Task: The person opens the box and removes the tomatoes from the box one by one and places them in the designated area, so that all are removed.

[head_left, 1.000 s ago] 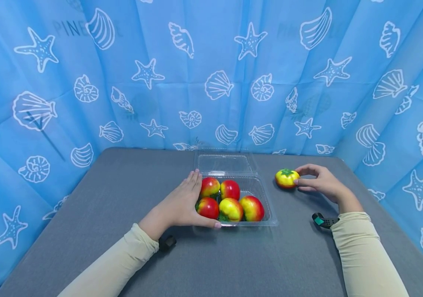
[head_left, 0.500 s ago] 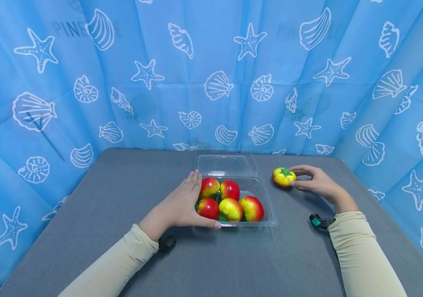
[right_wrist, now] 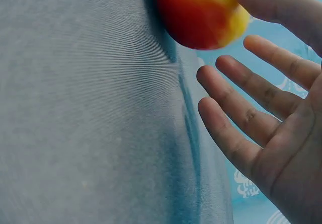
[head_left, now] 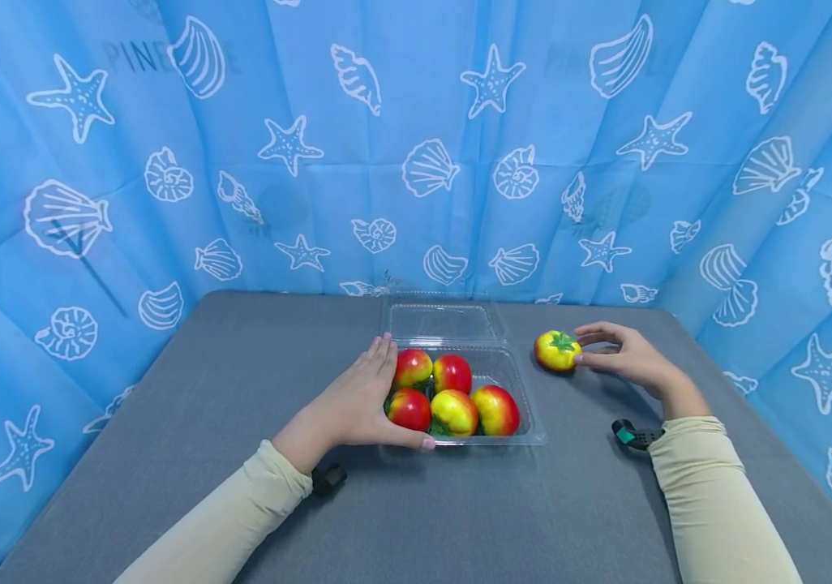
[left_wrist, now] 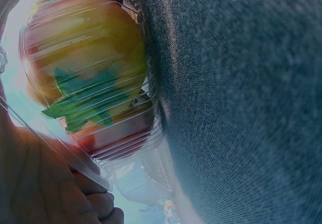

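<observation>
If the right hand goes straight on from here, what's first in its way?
Most likely the loose yellow-and-red fruit, right by the right hand; whether they touch is unclear. The clear container lies farther left.

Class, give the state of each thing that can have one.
Clear plastic box: open, lid laid back
Five round red-yellow fruits: inside the box
Lone red-yellow fruit: outside the box, leaves upward
Left hand: at the box, fingers straight
Right hand: beside the lone fruit, fingers apart
Blue patterned curtain: hanging, creased
</observation>
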Motion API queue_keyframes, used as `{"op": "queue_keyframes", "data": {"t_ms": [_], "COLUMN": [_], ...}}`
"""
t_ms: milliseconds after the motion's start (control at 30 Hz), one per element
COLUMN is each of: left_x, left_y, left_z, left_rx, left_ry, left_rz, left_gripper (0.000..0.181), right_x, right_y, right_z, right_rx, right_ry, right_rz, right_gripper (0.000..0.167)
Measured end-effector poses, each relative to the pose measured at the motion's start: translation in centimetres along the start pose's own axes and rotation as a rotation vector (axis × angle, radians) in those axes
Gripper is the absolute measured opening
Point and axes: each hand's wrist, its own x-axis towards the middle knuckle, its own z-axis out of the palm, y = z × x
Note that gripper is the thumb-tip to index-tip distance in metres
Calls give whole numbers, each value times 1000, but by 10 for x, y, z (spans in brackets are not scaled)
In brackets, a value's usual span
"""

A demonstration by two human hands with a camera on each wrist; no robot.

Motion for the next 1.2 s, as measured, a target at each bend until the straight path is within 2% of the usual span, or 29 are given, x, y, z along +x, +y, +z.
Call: {"op": "queue_keyframes", "data": {"t_ms": [167, 367, 600, 933, 1200], "left_x": [0, 0, 0, 1, 0], "left_y": [0, 1, 1, 1, 1], "left_z": [0, -1, -1, 0, 0], "left_rx": [0, 15, 7, 6, 12], "left_ry": [-2, 2, 4, 3, 6], "left_rz": [-2, -4, -5, -7, -9], "left_gripper": [142, 144, 143, 143, 143], "right_x": [-3, -4, -7, -12, -13], "right_y": [-3, -8, -27, -64, -86], "right_z": [-3, -7, -8, 1, 12], "right_rx": [-26, -67, -82, -74, -66], "right_ry": [28, 125, 184, 142, 49], "right_rz": [-8, -24, -70, -176, -215], "right_gripper": [63, 58, 54, 45, 43]}}
